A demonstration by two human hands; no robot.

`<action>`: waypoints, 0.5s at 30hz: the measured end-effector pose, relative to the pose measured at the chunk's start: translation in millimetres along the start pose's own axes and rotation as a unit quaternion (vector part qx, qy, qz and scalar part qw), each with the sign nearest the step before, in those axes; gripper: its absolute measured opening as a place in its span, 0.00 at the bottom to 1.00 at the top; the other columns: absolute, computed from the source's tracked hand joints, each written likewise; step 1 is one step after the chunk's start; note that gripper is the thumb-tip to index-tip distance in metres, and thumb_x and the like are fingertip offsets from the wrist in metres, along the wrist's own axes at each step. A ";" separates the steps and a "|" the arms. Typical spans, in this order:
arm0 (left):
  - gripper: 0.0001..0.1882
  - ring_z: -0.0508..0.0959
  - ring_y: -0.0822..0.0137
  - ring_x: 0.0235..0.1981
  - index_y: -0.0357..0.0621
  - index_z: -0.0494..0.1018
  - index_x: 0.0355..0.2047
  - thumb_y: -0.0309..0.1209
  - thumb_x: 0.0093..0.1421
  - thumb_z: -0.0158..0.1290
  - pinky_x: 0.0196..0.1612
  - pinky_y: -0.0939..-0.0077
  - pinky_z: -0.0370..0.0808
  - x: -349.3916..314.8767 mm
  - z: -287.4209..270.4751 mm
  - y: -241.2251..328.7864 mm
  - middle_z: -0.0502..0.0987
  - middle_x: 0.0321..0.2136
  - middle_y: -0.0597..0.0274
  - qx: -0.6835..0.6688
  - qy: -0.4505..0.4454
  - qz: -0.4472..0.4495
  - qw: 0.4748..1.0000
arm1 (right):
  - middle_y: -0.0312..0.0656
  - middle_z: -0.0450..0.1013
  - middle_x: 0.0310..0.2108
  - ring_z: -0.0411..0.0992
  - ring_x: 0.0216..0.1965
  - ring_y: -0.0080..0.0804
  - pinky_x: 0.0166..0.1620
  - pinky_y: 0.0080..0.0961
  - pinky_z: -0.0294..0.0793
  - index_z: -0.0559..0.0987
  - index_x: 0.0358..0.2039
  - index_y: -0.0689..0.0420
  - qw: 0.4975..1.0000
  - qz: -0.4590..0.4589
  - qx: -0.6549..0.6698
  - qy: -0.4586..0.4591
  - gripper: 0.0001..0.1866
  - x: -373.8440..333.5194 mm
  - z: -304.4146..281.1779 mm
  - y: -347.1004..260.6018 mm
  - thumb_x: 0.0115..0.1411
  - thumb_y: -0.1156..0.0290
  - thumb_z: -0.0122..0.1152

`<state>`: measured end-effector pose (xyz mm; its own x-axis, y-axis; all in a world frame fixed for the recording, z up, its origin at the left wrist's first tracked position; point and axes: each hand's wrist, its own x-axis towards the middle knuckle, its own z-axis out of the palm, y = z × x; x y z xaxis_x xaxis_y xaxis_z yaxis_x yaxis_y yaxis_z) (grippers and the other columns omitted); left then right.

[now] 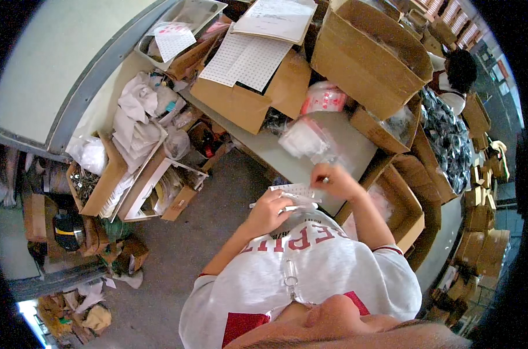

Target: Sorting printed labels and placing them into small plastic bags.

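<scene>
The head view looks down on a crowded grey table [287, 157], and all places here are told relative to this table. On its far side stand open cardboard boxes [362, 58], some covered with white sheets of small labels [246, 58]. On the table top lie clear plastic bags [304, 136] with white content, and one bag with red print [325, 99]. Left of the table, on the floor, there are more boxes with crumpled white paper [136, 116] and a low open carton [153, 192]. Right of the table a big box holds many dark small parts [450, 139], and another person [458, 72] is beyond it. The plastic bags stand just behind the hands, so the space between them and the table edge is narrow.

At the near edge of the table the left hand [269, 212] holds a small white label sheet [293, 191]. The sheet is flat, pale, with a fine pattern of rows. Its long axis goes about left to right along the table edge, a little tilted. The left fingers are closed on its lower left part, together with a thin white strip.

The right hand [333, 180] is over the right end of the sheet. Its fingertips are pinched together on something very small; what it is I cannot tell.
</scene>
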<state>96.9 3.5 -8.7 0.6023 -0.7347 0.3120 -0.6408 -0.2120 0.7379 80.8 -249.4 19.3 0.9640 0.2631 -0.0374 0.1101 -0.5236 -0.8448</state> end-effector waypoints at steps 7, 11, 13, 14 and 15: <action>0.09 0.75 0.53 0.35 0.41 0.78 0.31 0.29 0.49 0.60 0.40 0.63 0.71 3.9 -5.1 3.2 0.77 0.30 0.53 -0.023 0.012 0.000 1.000 | 0.50 0.71 0.27 0.70 0.29 0.41 0.35 0.30 0.70 0.72 0.32 0.61 0.953 0.192 -0.134 0.192 0.10 -28.3 -30.3 170.4 0.47 0.81 0.57; 0.09 0.75 0.52 0.37 0.40 0.78 0.32 0.29 0.50 0.60 0.43 0.62 0.71 0.3 -3.1 -3.7 0.79 0.33 0.55 -0.007 0.018 0.023 1.000 | 0.54 0.71 0.32 0.71 0.36 0.50 0.40 0.36 0.69 0.69 0.38 0.59 0.959 0.188 -0.141 0.161 0.16 -35.8 -8.9 191.3 0.46 0.80 0.58; 0.09 0.75 0.52 0.38 0.40 0.78 0.32 0.29 0.50 0.60 0.43 0.61 0.71 -1.6 -2.7 -4.5 0.79 0.33 0.55 -0.009 0.015 0.005 1.000 | 0.55 0.71 0.35 0.70 0.40 0.54 0.42 0.40 0.69 0.68 0.40 0.57 0.955 0.191 -0.159 0.160 0.21 -35.6 -2.9 184.8 0.45 0.78 0.63; 0.09 0.75 0.52 0.38 0.40 0.78 0.32 0.29 0.50 0.60 0.44 0.61 0.71 -2.3 -2.4 -4.9 0.79 0.34 0.56 -0.011 0.011 -0.012 1.000 | 0.54 0.72 0.34 0.71 0.40 0.53 0.42 0.40 0.69 0.68 0.40 0.56 0.930 0.242 -0.212 0.180 0.22 -35.7 -2.4 181.4 0.44 0.77 0.66; 0.09 0.75 0.52 0.38 0.40 0.78 0.32 0.29 0.50 0.60 0.44 0.61 0.71 -3.2 -2.0 -5.6 0.79 0.34 0.56 -0.011 0.012 -0.012 1.000 | 0.53 0.72 0.34 0.71 0.40 0.53 0.42 0.41 0.69 0.68 0.39 0.56 0.898 0.291 -0.263 0.199 0.23 -35.0 -3.3 173.4 0.43 0.75 0.68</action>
<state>99.6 8.3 -12.7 0.6285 -0.7145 0.3074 -0.6154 -0.2152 0.7583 66.9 -352.1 -124.1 0.8939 -0.4350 -0.1079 -0.4422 -0.8167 -0.3708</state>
